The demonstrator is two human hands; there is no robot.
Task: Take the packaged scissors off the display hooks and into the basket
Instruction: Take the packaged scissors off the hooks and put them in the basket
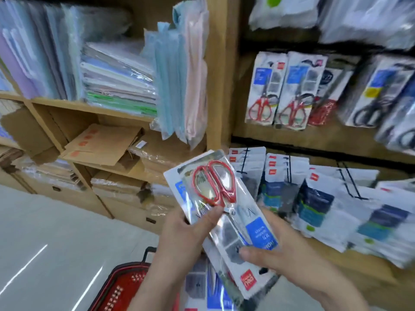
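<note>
Shelving (pixel 220 86) of folders (pixel 116 86) | left hand (pixel 179 239), right hand (pixel 285 252) grasp scissors packs (pixel 226 198) | basket (pixel 121 286) below | hooked packs (pixel 278 90) beyond

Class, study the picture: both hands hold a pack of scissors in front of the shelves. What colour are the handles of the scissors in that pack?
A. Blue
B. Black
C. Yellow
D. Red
D: the scissors pack held between the left hand and the right hand shows two red handle loops through its clear front.
</note>
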